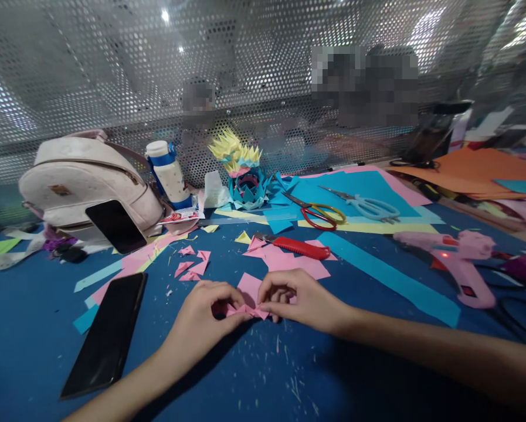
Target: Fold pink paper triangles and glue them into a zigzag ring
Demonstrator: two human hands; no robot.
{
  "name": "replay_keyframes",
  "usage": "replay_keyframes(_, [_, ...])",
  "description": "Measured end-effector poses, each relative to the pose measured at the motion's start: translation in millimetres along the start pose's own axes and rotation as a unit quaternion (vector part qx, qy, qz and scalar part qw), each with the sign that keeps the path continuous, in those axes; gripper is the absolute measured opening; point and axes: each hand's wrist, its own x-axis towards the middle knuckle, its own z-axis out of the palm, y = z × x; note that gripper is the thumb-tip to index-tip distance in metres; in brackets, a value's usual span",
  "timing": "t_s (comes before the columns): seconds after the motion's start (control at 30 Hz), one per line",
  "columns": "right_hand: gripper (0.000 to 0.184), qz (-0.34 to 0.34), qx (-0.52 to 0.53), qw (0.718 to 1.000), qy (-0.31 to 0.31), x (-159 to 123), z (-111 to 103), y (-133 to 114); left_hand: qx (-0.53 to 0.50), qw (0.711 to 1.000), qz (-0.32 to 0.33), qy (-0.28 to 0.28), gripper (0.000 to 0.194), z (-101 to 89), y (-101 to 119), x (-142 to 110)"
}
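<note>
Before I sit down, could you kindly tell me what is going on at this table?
A person is working folded pink paper with both bare hands, the left hand and right hand close together on it. More small folded pink pieces lie nearby. A red-handled cutter rests beyond the hands, and a pink glue gun lies to the right.

The worktop (192, 375) has a smooth, matt blue surface. Along its far edge stands a perforated metal screen (263, 53) with a dull grey sheen. Near its left edge, the phone (107, 334) has a glossy black face. Toward its right edge, the glue gun (458, 252) is of smooth pink plastic. The orange sheets (465, 170) near the far right corner are matt paper, and the red-handled scissors (313, 212) have metal blades.
</note>
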Motion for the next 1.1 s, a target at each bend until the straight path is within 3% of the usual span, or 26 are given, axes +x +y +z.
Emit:
replay_keyframes(0.17, [0.015, 0.009, 0.041, 0.999, 0.0, 0.0, 0.8, -1.3, -0.098, 0.994, -0.035, -0.015, 0.012, -1.5, 0.9, 2.1])
replay_keyframes(0.43, [0.015, 0.04, 0.054, 0.998, 0.0, -0.5, 3.1, -3.0, -0.145, 0.987, -0.057, -0.028, 0.013, -0.8, -0.8, 0.8])
replay_keyframes(0.63, [0.014, 0.029, 0.049, 0.998, 0.003, -1.2, 3.7, -3.8, -0.162, 0.98, -0.115, -0.034, 0.015, -0.4, 1.5, 2.0])
replay_keyframes(1.1, [0.013, 0.028, 0.054, 0.998, 0.005, -2.2, 6.3, -4.6, -0.18, 0.976, -0.117, -0.027, 0.015, 2.2, -0.3, 1.1])
